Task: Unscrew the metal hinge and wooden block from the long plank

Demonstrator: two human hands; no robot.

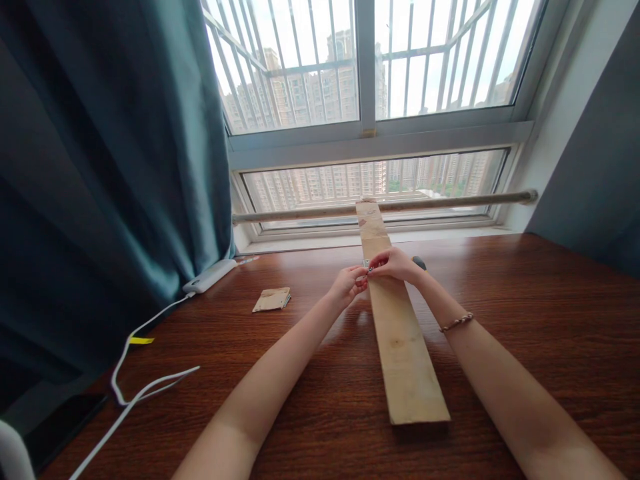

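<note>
Board, long and pale, lies with its long axis running away from the person across the counter: the near end sits low and slightly right, the far end points toward the window, veering a little left. That far end overlaps the horizontal rail in view; whether it rests on it I cannot tell.

The 2 hands meet at the board's left edge, beyond its midpoint. The left hand reaches in from the left, its grip pinching a small metal piece between thumb and fingers. The right hand arches over the board, its grip pinching the same piece from the other side; its shape is too small to tell. Just behind the right hand shows 1 dark rounded object.

Left of the hands, well apart, 1 small flat tan piece lies on the counter. Farther left are a white power strip and its cable.
</note>
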